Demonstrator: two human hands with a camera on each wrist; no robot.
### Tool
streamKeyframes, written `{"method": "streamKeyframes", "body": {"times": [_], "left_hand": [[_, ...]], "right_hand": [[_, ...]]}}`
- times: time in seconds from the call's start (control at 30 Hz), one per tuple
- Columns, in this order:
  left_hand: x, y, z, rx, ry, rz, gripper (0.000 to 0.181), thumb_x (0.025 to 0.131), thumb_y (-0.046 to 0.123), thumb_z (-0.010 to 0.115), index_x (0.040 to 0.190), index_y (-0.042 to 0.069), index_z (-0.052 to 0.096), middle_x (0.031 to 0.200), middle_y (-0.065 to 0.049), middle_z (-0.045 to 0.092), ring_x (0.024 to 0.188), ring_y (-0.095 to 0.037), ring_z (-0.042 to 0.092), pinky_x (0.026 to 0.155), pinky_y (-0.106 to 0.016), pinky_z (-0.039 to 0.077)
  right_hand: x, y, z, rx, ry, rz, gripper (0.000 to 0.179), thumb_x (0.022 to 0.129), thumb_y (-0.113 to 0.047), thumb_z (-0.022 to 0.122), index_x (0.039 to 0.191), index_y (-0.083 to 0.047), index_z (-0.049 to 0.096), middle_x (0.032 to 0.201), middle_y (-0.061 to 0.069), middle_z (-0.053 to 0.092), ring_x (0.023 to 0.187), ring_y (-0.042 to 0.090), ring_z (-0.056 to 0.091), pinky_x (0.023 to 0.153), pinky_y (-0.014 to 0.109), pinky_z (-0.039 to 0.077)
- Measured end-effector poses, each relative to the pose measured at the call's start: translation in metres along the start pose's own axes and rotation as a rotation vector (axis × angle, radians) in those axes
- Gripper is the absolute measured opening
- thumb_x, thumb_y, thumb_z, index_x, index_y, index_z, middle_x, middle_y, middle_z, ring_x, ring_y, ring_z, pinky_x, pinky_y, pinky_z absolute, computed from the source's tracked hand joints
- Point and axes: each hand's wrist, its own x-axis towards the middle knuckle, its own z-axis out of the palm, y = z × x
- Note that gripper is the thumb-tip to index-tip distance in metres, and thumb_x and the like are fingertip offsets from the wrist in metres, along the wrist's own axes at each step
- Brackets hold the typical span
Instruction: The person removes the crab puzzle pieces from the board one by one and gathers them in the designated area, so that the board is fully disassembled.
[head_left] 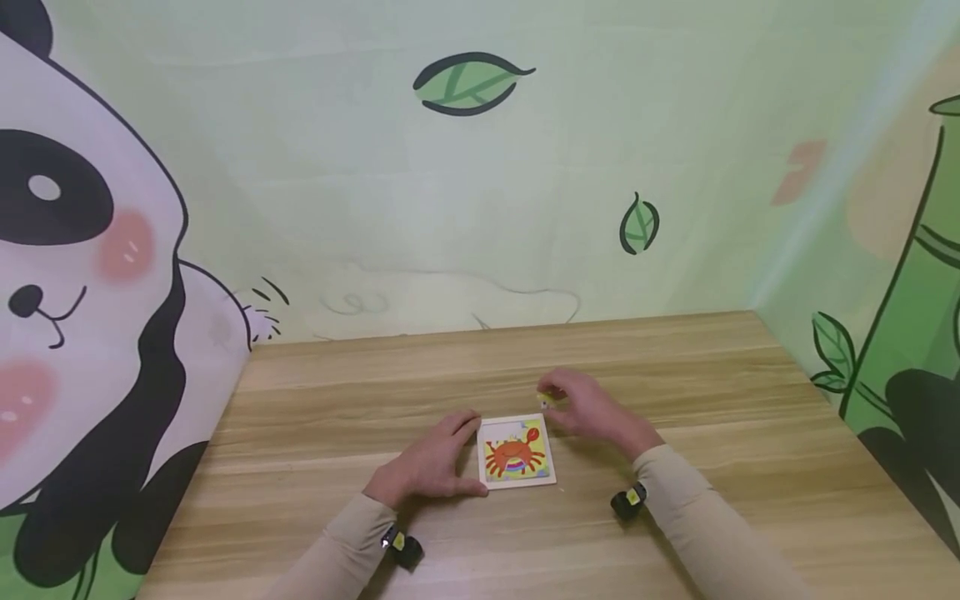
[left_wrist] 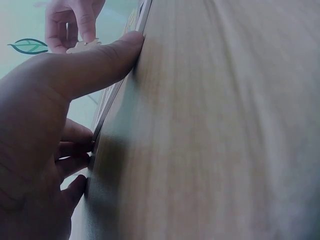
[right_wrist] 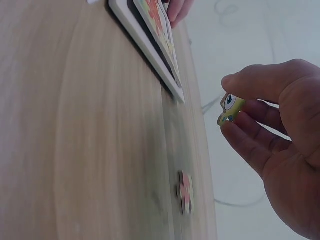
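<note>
A square puzzle tray (head_left: 492, 432) with a white rim lies on the table, its assembled pieces showing a red crab (head_left: 514, 455) on yellow. The upper left part of the tray is bare. My left hand (head_left: 431, 460) grips the tray's left side, thumb at the near corner and fingers along the far part. Just beyond the tray's far right corner, my right hand (head_left: 588, 410) pinches a small yellow puzzle piece (right_wrist: 232, 104) with an eye printed on it, held above the table between thumb and fingertips.
Another puzzle piece (right_wrist: 185, 192), pinkish red and pale, lies on the wooden table (head_left: 337, 375) in the right wrist view. A wall printed with a panda (head_left: 82, 208) and leaves stands behind the table. Each wrist wears a small black camera (head_left: 628, 502).
</note>
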Motion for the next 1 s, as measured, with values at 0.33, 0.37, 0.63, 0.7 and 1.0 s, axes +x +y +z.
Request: {"method": "streamKeyframes", "body": {"times": [0.33,0.37,0.63,0.7,1.0], "left_hand": [[-0.002,0.002,-0.002,-0.015,-0.006,-0.012,0.105,0.076,0.062,0.073,0.149,-0.001,0.033,0.153,-0.015,0.033,0.141,-0.030,0.034,0.117,-0.042,0.031],[-0.002,0.002,-0.002,-0.015,-0.007,-0.014,0.104,0.076,0.062,0.073,0.149,-0.001,0.033,0.153,-0.015,0.033,0.141,-0.030,0.034,0.117,-0.042,0.031],[0.000,0.002,-0.001,-0.014,-0.011,-0.021,0.105,0.076,0.063,0.073,0.149,0.000,0.032,0.154,-0.015,0.031,0.142,-0.030,0.032,0.118,-0.042,0.030],[0.000,0.002,-0.001,-0.013,-0.011,-0.017,0.105,0.076,0.063,0.072,0.149,-0.001,0.032,0.154,-0.015,0.032,0.142,-0.030,0.033,0.118,-0.042,0.031],[-0.001,0.002,-0.002,-0.014,-0.011,-0.021,0.105,0.076,0.062,0.073,0.149,-0.001,0.032,0.154,-0.015,0.031,0.142,-0.030,0.033,0.118,-0.042,0.031]], "right_hand": [[-0.011,0.012,-0.011,-0.008,0.028,-0.018,0.031,0.081,-0.009,0.076,0.109,-0.003,0.064,0.102,0.007,0.066,0.095,0.023,0.064,0.086,0.041,0.057],[-0.012,0.014,-0.012,-0.009,0.031,-0.019,0.031,0.082,-0.009,0.076,0.109,-0.003,0.064,0.102,0.007,0.066,0.095,0.023,0.064,0.086,0.040,0.057],[-0.020,0.026,-0.020,-0.015,0.039,0.016,0.033,0.084,-0.014,0.075,0.113,-0.005,0.064,0.109,0.008,0.066,0.100,0.023,0.064,0.089,0.041,0.056],[-0.022,0.029,-0.022,-0.026,0.042,0.008,0.032,0.084,-0.013,0.075,0.114,-0.004,0.065,0.110,0.008,0.067,0.100,0.023,0.064,0.089,0.041,0.056],[-0.030,0.034,-0.030,-0.058,0.042,0.004,0.032,0.084,-0.010,0.074,0.114,-0.003,0.066,0.108,0.009,0.068,0.097,0.024,0.065,0.087,0.041,0.056]]}}
